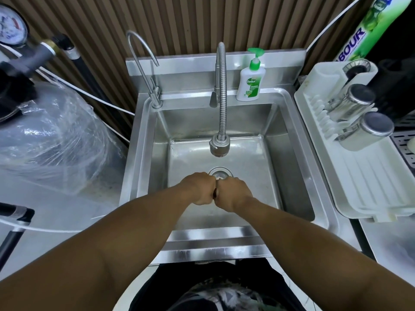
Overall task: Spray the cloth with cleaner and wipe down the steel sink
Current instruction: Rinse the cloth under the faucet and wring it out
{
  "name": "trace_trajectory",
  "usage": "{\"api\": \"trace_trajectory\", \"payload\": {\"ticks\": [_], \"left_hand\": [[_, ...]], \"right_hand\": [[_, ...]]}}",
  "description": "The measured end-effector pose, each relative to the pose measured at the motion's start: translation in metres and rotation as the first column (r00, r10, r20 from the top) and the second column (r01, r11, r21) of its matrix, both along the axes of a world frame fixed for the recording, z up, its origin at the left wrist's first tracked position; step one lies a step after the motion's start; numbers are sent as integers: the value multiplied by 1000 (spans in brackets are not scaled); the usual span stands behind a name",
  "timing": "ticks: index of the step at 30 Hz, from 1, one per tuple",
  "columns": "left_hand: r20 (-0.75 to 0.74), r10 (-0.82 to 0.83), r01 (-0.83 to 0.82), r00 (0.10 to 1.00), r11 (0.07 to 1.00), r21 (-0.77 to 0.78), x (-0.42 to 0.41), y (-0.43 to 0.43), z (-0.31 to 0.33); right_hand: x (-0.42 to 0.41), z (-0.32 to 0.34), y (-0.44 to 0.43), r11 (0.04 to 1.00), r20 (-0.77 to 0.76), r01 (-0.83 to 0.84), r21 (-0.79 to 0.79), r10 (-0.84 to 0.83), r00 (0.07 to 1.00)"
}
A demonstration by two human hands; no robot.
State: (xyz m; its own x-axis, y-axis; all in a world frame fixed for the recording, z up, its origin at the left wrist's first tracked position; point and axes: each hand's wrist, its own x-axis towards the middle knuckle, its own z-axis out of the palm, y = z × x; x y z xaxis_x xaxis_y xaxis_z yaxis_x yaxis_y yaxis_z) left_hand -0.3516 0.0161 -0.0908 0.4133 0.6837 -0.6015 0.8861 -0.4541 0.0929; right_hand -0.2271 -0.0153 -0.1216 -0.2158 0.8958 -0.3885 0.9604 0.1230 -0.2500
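Steel sink (298,140) against ribbed wall (179,23)

Brown vertical-slatted wall panelling (179,23) behind; white countertop (56,212) left; white dish rack (350,176) right.

Soap bottle (249,86): white pump bottle with green top, standing on the back ledge of the steel sink (298,140); brand "Dettol" in a green emblem, "ORIGINAL" beneath it; smaller print below too small to read.
Green packet (368,28): upper right, leaning against the wall; large blue letters "BOUR", start of the word cut off; other print blurred.
Pressure gauge (12,23): upper left; dial markings present, blurred, no figures legible.
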Motion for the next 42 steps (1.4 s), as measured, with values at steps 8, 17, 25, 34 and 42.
{"api": "trace_trajectory", "payload": {"ticks": [8,17,25,34,42], "left_hand": [[21,-79,77,997,992,99,-16,1,-4],[-70,-290,298,954,908,294,-14,-6,16],[24,-230,218,973,946,239,-12,-7,10],[-15,-110,111,994,986,125,-18,0,6],[100,169,-169,980,986,-6,-21,4,0]], "right_hand": [[10,19,14,660,-447,56,-749,-567,692],[28,19,25,272,-313,-156,-950,-802,509],[0,17,28,386,-291,-65,-920,-561,775],[-15,16,28,749,-228,134,-649,-359,905],[-22,18,19,985,-32,91,-144,-97,995]]}}
